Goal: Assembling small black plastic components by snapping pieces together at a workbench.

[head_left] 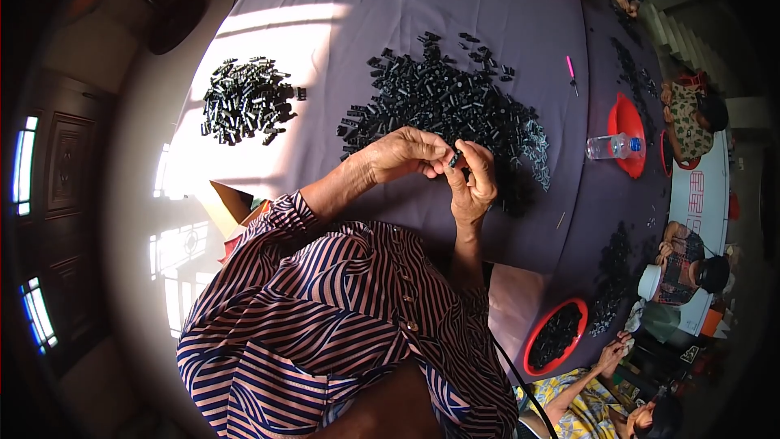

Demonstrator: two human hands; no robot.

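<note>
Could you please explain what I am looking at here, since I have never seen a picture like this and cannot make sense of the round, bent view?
There is no machine: a person wears a wide fisheye camera on the head, looking down, so straight edges bend. The striped sleeves belong to that person. The left hand and right hand meet over a table under a purple cloth, pinching a small black part between the fingertips. Behind the hands lies a large heap of black parts, with a smaller pile to the left. On the right are a water bottle, red bowls and other people working.

Pink, navy and white striped buttoned shirt [341, 317]
</note>
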